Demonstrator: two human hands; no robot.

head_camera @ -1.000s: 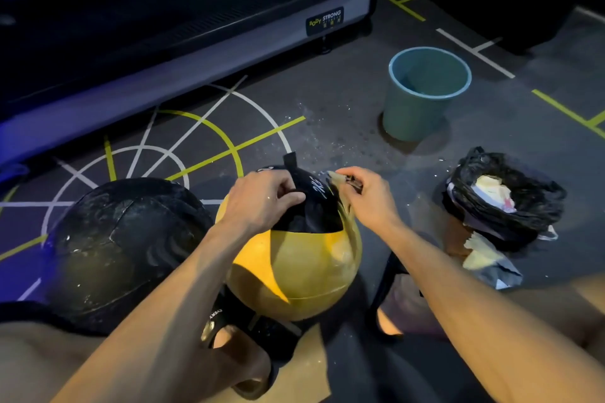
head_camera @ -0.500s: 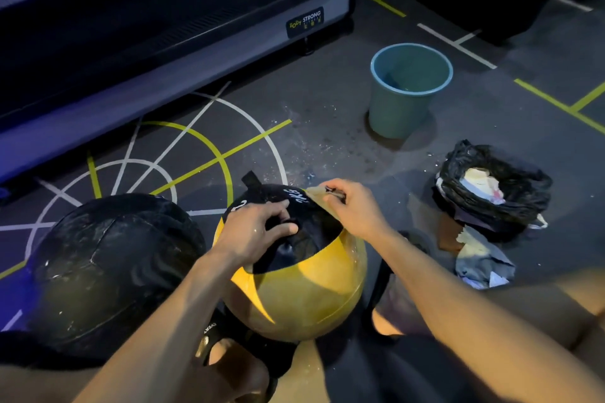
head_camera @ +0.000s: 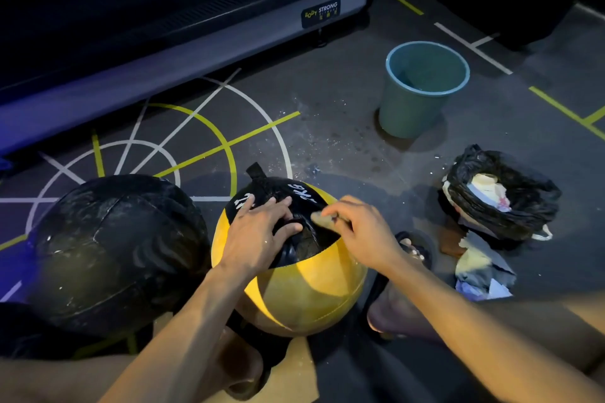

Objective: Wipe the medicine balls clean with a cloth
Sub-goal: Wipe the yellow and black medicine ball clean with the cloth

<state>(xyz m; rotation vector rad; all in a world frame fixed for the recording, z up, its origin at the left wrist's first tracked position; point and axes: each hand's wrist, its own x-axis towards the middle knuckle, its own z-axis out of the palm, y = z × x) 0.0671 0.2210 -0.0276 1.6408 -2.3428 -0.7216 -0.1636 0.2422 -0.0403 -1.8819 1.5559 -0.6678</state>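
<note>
**Two medicine balls, two hands, one small cloth**

Two medicine balls lie on the floor (head_camera: 327, 127) side by side. The yellow and black ball (head_camera: 304, 291) is in the middle, between the person's legs, and the black ball (head_camera: 111, 252) is just beside it on the left, with white marks on its surface.

The left hand (head_camera: 258, 235) rests on the black top panel of the yellow and black ball, with its fingers spread and slightly bent, pressing the surface. The right hand (head_camera: 363, 232) pinches a small pale cloth (head_camera: 322, 216) between thumb and fingers and holds it against the same black panel. The two hands are near each other but apart.

Behind, one blue bucket (head_camera: 422, 91) stands upright. On the right, one black bag (head_camera: 501, 196) holds crumpled paper, and more crumpled paper (head_camera: 481, 275) lies just beside it.
</note>
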